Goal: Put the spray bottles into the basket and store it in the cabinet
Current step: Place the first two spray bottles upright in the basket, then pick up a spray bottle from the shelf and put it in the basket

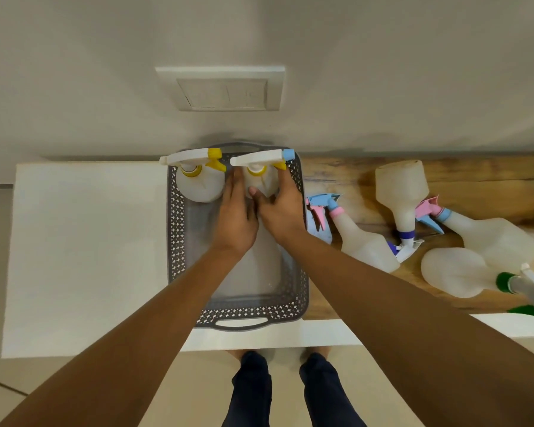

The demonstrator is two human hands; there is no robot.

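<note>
A grey perforated basket (175, 241) sits on the counter against the wall. Two white spray bottles stand upright at its far end: one with a yellow nozzle (199, 183) on the left, one with a blue nozzle tip (261, 177) on the right. My left hand (235, 217) and my right hand (282, 211) both wrap the lower body of the blue-tipped bottle. Four more spray bottles lie on the wooden surface to the right: a pink-collared one (361, 238), one with a purple collar (403, 195), a blue-and-pink one (487, 232) and a green-collared one (457, 272).
A white countertop (84, 248) extends left of the basket; a wooden surface (336, 177) lies to its right. A wall plate (225, 90) is on the wall behind. My legs and feet show below the counter's front edge.
</note>
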